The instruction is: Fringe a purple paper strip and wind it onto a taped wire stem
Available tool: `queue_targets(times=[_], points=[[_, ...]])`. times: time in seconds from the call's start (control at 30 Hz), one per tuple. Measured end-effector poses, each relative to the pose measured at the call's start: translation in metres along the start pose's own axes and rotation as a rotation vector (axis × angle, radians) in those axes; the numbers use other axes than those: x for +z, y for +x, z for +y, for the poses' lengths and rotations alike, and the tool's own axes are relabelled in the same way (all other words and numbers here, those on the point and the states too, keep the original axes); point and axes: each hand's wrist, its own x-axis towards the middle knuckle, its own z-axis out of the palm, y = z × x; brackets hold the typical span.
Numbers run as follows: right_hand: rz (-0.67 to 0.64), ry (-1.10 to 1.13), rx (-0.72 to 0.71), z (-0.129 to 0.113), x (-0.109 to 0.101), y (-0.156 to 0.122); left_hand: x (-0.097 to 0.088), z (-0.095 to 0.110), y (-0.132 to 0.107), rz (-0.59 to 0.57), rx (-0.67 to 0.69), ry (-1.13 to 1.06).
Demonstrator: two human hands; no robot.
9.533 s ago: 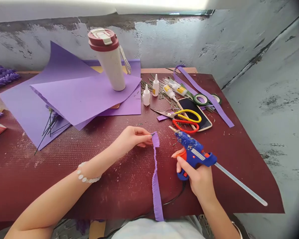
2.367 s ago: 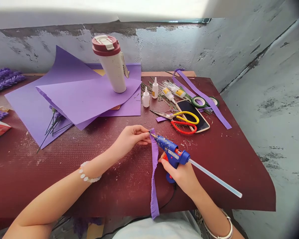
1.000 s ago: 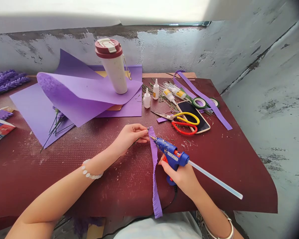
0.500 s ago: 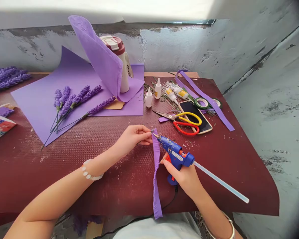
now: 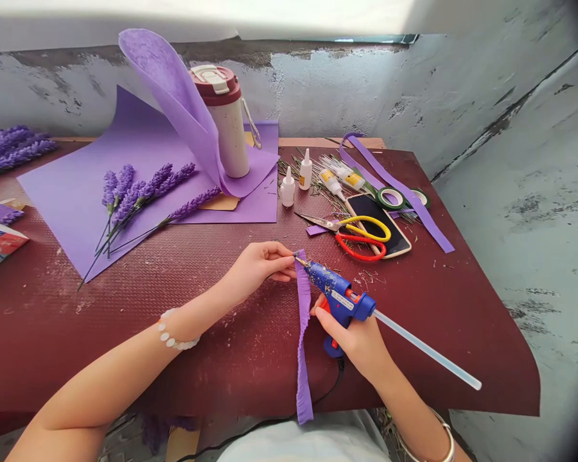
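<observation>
Ruffled purple paper strip (image 5: 302,333) lies lengthwise on the dark red mat (image 5: 443,346), right of centre, its lower end reaching the mat's near edge. The left hand (image 5: 257,266) is almost closed, with thumb and fingers pinching the strip's top end. The right hand (image 5: 351,340) is closed around the grip of a blue hot glue gun (image 5: 340,298). The gun's nozzle points left at the pinched end, touching it or just beside it; the view does not settle which. A clear glue stick (image 5: 428,350) juts from the back of the gun toward the near right, and a black cord (image 5: 340,378) drops from its handle.

Farther back on the mat lie scissors with yellow and red handles (image 5: 361,234), partly on a phone (image 5: 378,224). Beyond them are two small white glue bottles (image 5: 296,179), green tape rolls (image 5: 390,199) and a flat purple strip (image 5: 397,189). To the far left, paper lavender sprigs (image 5: 142,199) rest on a purple sheet (image 5: 62,218), and another sheet (image 5: 166,83) curls up beside a white travel mug with a dark red lid (image 5: 224,122).
</observation>
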Motion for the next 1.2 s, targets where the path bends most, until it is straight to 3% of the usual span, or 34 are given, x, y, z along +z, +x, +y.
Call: queue_targets(times=[0.6, 1.0, 1.2], points=[[0.065, -0.052, -0.004, 0.005, 0.004, -0.002, -0.004, -0.003, 0.002, 0.016, 0.022, -0.018], [0.059, -0.140, 0.033, 0.010, 0.007, 0.000, 0.004, 0.006, -0.008, 0.067, 0.145, 0.120], [0.039, -0.043, 0.042, 0.001, 0.002, 0.000, -0.003, 0.012, -0.006, 0.131, 0.209, 0.111]])
